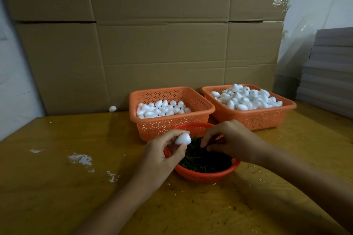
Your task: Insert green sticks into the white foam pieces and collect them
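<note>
left grip (162,155) pinches a white foam piece (183,138); right grip (229,139), lower center, fingers down in green sticks (206,162), hold unclear.

The bowl's (207,177) left rim is hidden behind the left hand (162,156), which also covers part of the foam piece (183,138). The sticks (204,161) are too dark to be told apart; whether one is pinched by the right hand (231,141) cannot be seen. The grey stack (328,74) is cut off at the right.
</note>
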{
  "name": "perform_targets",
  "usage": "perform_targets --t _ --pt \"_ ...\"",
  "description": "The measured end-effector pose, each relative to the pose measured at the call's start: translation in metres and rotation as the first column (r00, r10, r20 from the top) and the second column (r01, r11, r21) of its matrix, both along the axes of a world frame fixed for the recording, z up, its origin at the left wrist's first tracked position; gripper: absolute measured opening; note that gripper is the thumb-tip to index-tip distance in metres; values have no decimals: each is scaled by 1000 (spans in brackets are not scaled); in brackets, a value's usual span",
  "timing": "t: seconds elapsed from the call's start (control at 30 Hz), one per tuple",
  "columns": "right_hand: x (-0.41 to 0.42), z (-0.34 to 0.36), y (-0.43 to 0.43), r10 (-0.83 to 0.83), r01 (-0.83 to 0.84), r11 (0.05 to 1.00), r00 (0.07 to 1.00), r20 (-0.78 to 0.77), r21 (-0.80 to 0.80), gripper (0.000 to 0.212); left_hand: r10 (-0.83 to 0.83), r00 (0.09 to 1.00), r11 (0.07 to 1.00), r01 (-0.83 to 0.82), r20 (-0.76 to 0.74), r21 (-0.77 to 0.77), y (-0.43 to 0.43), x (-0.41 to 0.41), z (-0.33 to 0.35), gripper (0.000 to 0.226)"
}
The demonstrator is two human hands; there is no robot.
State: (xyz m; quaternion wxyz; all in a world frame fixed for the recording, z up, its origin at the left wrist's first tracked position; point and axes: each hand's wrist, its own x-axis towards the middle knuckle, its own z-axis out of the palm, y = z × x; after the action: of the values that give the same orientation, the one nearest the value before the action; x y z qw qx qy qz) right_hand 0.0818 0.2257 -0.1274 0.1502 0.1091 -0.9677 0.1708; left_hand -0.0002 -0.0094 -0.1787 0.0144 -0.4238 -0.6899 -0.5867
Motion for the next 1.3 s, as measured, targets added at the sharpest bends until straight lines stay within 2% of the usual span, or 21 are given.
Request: perform_targets --t 0.23,0.37,0.57,0.77,0.87,1.07,1.17,1.3 --pt "9 2 -10 28 23 962 982 -185 271 20 8 1000 1000 -8 -2 -9 1 0 0 28" --pt "10 1 -13 9 86 931 966 -259 355 16 17 1000 1000 -17 2 -10 1 -1 -1 27" --pt "6 -7 -8 -78 154 892 978 -192 425 24 21 1000 1000 -21 2 -15 1 0 -1 27" --pt "6 -8 -5 -110 172 894 979 -170 414 51 24 1000 999 -24 -10 -25 1 0 -1 26" --pt "5 -6 -7 -118 180 910 976 -183 373 55 23 1000 999 -24 -8 -26 0 1 0 26" --pt "9 4 -14 -212 237 967 953 -216 98 31 20 1000 1000 -19 10 -8 0 0 0 28" --pt "13 6 -18 -200 215 976 952 -232 37 21 31 1000 1000 -31 -1 6 1 0 -1 28" --pt "14 5 -16 -156 133 985 957 -246 -106 13 47 999 998 -46 -13 37 2 0 0 14"
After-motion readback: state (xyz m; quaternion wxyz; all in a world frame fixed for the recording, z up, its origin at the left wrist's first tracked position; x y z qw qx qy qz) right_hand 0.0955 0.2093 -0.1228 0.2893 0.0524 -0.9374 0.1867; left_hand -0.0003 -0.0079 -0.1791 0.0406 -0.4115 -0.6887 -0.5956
